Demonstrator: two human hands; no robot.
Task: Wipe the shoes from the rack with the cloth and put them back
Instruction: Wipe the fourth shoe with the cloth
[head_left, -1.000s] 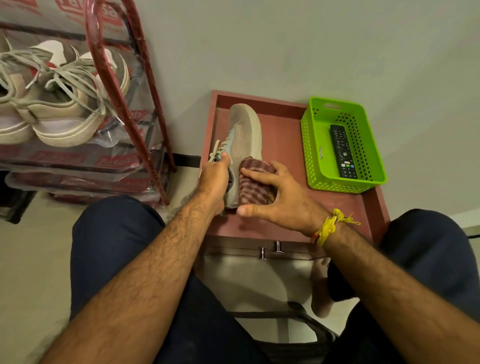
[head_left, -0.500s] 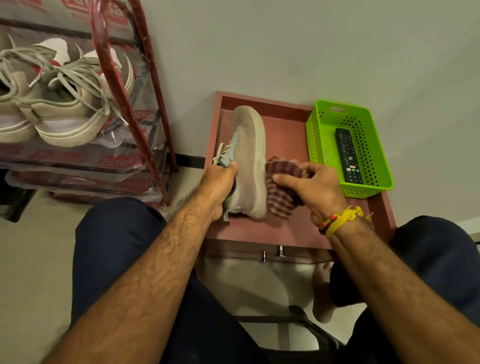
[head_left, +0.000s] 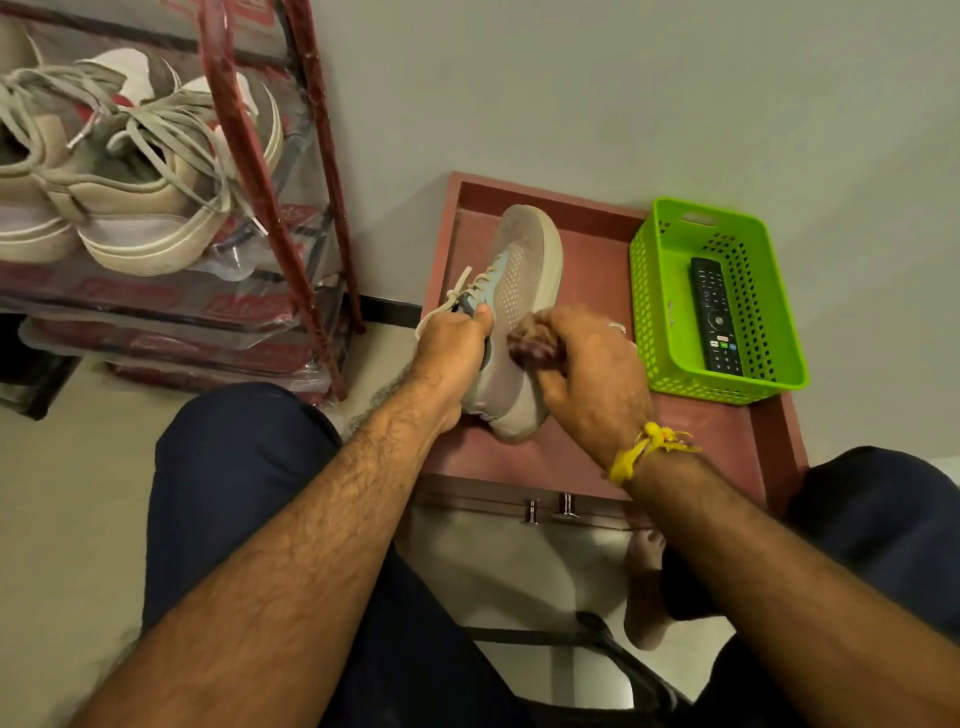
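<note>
A grey-beige sneaker (head_left: 524, 270) with a light blue tongue lies on its side on the reddish table (head_left: 587, 447), toe pointing away from me. My left hand (head_left: 457, 353) grips it at the collar near the laces. A bunched red-and-white checked cloth (head_left: 530, 340) is held in my right hand (head_left: 587, 374), which presses it against the shoe's side near the heel. The hand hides most of the cloth.
A red-framed shoe rack (head_left: 260, 187) with clear plastic shelves stands at the left, holding beige sneakers (head_left: 156, 208) with loose laces. A green plastic basket (head_left: 654, 312) with a black remote (head_left: 714, 312) sits at the table's right. My knees flank the table's front edge.
My right hand has brought the cloth from beside the shoe back onto its side near the heel. The left hand keeps its grip on the collar.
</note>
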